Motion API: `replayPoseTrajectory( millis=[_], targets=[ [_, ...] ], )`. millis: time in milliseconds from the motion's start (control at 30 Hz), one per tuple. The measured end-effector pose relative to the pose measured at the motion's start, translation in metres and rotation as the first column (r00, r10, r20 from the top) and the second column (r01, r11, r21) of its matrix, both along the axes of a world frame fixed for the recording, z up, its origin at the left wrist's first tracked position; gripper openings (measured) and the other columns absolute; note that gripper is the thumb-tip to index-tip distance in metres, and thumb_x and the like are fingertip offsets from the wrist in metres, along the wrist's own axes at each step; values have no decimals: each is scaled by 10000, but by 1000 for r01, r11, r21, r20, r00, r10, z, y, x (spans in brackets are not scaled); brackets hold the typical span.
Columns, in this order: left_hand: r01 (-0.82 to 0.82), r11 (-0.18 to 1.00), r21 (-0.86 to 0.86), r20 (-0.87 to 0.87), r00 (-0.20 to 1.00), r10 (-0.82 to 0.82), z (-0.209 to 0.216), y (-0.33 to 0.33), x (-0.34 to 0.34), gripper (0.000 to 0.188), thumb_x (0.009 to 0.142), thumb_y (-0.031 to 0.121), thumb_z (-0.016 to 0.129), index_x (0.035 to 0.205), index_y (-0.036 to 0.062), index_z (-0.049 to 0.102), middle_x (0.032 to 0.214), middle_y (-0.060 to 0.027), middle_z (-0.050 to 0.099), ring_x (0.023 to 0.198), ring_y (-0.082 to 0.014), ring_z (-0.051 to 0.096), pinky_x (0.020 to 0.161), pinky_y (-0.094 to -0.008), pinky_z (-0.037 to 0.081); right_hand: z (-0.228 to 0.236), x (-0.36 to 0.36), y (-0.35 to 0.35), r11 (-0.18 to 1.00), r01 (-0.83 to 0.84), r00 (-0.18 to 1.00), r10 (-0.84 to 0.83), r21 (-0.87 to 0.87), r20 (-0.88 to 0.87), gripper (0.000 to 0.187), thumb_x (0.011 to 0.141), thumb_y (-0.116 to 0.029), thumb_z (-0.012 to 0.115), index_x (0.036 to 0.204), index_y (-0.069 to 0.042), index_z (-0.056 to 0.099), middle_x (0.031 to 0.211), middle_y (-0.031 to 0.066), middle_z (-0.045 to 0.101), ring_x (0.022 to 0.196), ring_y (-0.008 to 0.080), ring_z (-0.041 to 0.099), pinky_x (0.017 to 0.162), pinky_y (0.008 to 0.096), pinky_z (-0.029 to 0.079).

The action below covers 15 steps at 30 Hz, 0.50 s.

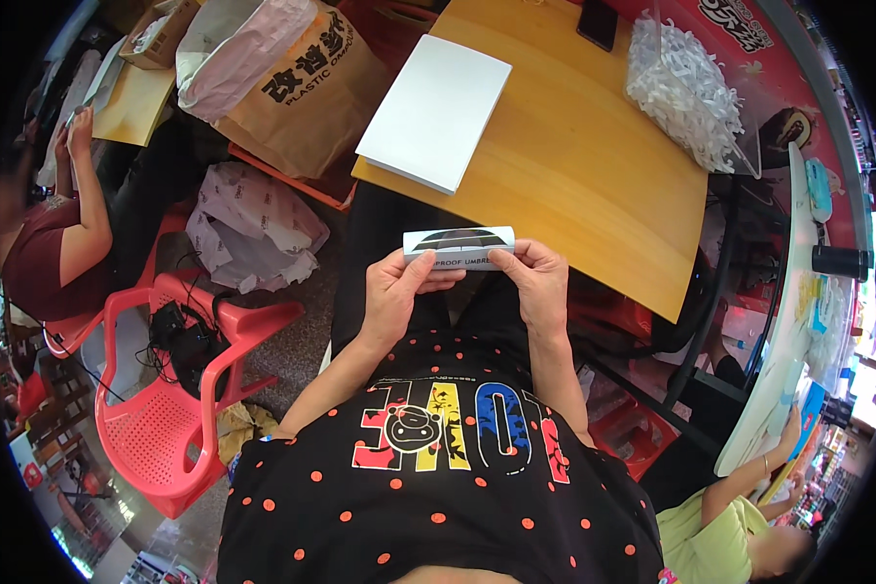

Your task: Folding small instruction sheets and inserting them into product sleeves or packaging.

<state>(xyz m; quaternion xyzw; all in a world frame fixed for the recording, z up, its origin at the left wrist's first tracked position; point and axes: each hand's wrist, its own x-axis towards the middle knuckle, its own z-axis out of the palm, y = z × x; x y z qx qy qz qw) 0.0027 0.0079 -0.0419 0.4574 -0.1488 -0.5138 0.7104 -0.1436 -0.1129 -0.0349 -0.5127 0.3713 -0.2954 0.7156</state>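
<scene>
I hold a small pale printed paper piece (457, 249) between both hands, above my lap and just off the near edge of the table. It looks curled or folded, with a dark umbrella picture on its face. My left hand (399, 289) pinches its left end, thumb on the front and fingers beneath. At the right end, the thumb of my right hand (535, 282) presses on the front, and the other fingers are mostly behind it. A stack of white sheets (436, 112) lies on the wooden table (574, 165) beyond my hands.
A clear bin of white paper strips (686, 97) and a dark phone (597, 23) are on the table's far right side. Left stand a large brown paper sack (302, 97), a crumpled plastic bag (253, 229) and a red chair (165, 438) holding black cables. Other people sit at both sides.
</scene>
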Motion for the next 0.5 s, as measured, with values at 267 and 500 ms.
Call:
replayPoseTrajectory(
  millis=[267,500],
  targets=[
    [42,993,109,17,999,-44,0,-3,3,190,888,44,596,1054,-45,627,968,-145,676,841,-199,682,742,-280,571,-5,1,-1,1000,13,1000,-12,10,-23,147,812,-59,698,901,55,670,814,74,685,717,88,609,677,211,480],
    [22,996,87,-8,1000,-21,-6,-3,3,188,888,53,603,1045,-44,638,955,-141,680,845,-194,682,754,-279,570,-3,4,-3,1000,-24,1000,24,17,-15,148,810,-46,693,914,55,662,834,64,683,729,73,605,665,200,473]
  ],
)
